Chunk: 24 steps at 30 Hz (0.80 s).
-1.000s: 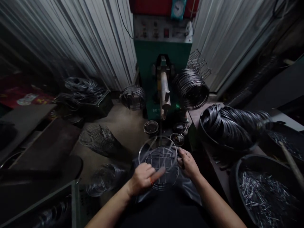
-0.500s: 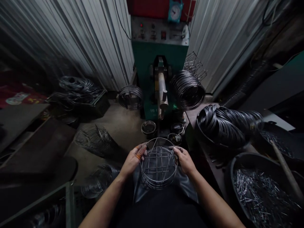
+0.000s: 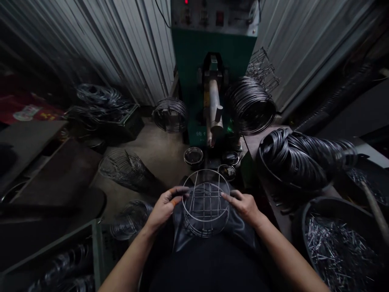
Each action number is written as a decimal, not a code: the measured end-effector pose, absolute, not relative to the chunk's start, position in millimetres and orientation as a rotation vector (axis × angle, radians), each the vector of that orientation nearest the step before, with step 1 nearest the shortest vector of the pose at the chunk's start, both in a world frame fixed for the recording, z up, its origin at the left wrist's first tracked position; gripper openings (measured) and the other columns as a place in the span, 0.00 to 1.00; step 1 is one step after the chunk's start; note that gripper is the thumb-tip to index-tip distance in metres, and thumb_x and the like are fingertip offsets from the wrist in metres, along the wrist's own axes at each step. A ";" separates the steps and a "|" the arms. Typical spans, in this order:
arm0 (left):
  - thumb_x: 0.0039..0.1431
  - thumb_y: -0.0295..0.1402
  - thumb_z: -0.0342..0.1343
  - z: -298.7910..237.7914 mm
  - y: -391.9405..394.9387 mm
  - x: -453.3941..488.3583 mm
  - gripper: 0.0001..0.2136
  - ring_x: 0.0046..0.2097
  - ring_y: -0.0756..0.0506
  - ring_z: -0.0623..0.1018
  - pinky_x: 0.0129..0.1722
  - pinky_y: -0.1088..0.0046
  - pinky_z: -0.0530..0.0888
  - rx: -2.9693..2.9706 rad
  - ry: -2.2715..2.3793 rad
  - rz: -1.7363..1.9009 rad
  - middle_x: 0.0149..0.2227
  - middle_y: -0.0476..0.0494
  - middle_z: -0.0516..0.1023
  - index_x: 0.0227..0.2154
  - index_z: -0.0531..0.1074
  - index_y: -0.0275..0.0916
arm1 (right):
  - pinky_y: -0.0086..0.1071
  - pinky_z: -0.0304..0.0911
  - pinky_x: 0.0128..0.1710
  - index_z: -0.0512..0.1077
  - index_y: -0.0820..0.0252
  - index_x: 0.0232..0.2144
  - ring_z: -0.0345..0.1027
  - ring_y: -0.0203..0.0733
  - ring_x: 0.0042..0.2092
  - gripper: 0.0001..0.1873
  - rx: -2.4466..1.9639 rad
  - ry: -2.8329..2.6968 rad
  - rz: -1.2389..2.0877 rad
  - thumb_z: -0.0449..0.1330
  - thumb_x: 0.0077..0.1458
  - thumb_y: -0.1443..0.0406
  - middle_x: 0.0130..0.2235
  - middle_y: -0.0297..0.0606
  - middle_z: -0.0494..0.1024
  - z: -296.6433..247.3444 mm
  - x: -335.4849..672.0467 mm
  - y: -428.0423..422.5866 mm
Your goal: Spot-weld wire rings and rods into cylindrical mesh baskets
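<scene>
A round wire basket [image 3: 206, 207] with a grid bottom and ring sides sits over my lap, on a dark apron. My left hand [image 3: 164, 207] grips its left rim with thumb and fingers pinched on the wire. On the right rim my right hand [image 3: 244, 206] holds the same basket, fingers curled against the rings. Straight ahead stands a green welding machine [image 3: 209, 56] with a metal arm [image 3: 214, 109] pointing toward me.
A coil of wire rings [image 3: 252, 106] hangs at the machine's right, another coil [image 3: 169, 114] at its left. A basin of dark rings [image 3: 299, 160] and a tub of short wire pieces [image 3: 340, 247] lie to the right. Finished wire baskets [image 3: 124, 168] lie on the floor at left.
My left hand moved from over the basket's bottom to its left rim. Both hands now hold the basket by its sides, turned more upright, and my view dropped lower.
</scene>
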<state>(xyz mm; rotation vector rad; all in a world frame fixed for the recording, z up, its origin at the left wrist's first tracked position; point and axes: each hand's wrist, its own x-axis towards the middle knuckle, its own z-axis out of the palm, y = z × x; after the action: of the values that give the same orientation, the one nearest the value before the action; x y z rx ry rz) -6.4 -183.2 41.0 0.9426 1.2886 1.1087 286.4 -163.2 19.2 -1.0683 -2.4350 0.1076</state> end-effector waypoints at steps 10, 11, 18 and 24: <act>0.47 0.43 0.59 5.1 -188.5 5.3 0.29 0.36 0.46 0.76 0.39 0.70 0.71 0.824 1.312 0.914 0.32 0.44 0.78 0.51 0.66 0.33 | 0.27 0.61 0.23 0.67 0.50 0.53 0.68 0.34 0.23 0.26 -1.089 -2.793 -0.089 0.52 0.53 0.74 0.41 0.43 0.77 -6.3 300.0 -172.9; 0.47 0.44 0.58 1.8 -189.6 4.9 0.28 0.39 0.44 0.76 0.42 0.67 0.71 0.902 1.348 0.885 0.35 0.42 0.79 0.50 0.67 0.34 | 0.27 0.62 0.24 0.67 0.51 0.53 0.69 0.34 0.24 0.26 -1.099 -2.811 -0.054 0.52 0.53 0.74 0.41 0.43 0.77 -6.7 300.6 -174.0; 0.52 0.44 0.52 -8.7 -193.7 2.2 0.23 0.55 0.39 0.70 0.57 0.61 0.63 1.290 1.589 0.761 0.51 0.41 0.73 0.48 0.71 0.36 | 0.28 0.66 0.32 0.69 0.53 0.51 0.73 0.37 0.34 0.23 -1.203 -2.653 0.593 0.53 0.52 0.71 0.45 0.43 0.75 1.4 298.3 -176.0; 0.54 0.41 0.48 -8.3 -190.6 2.9 0.22 0.54 0.41 0.71 0.55 0.63 0.66 1.465 1.630 0.674 0.51 0.45 0.73 0.50 0.70 0.38 | 0.33 0.67 0.39 0.72 0.60 0.46 0.72 0.41 0.38 0.18 -1.340 -2.009 1.075 0.54 0.55 0.61 0.38 0.43 0.78 3.4 287.5 -170.8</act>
<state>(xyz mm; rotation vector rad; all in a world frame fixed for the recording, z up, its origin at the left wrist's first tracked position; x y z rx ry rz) 2.9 -190.6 -8.3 1.4655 1.6303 0.6736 287.5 -170.8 3.4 -1.3395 -2.0089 1.0747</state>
